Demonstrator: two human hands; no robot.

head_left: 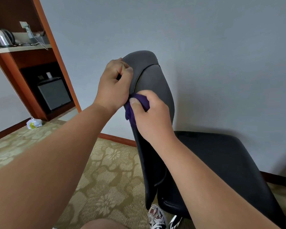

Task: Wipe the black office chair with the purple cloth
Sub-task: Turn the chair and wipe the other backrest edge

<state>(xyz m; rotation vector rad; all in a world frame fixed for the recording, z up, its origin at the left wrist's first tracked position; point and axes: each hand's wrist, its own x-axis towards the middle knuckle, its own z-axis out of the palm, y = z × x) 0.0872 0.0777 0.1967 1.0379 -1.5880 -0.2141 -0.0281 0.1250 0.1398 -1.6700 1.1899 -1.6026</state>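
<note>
The black office chair [155, 80] stands in the middle, its backrest upright and its seat [221, 162] reaching to the right. My left hand [114, 85] grips the backrest's left edge near the top, thumb in front. Just below it my right hand [152, 116] holds the bunched purple cloth [137, 104] and presses it against the left edge of the backrest. Part of the cloth hangs down under my thumb; the rest is hidden in my palm.
A plain wall stands close behind the chair. At the left a wooden cabinet [40, 63] holds a kettle [3, 38] and a small fridge [54, 95]. A white plastic bag [33, 123] lies on the patterned carpet [106, 171]. My shoe [156, 217] is by the chair base.
</note>
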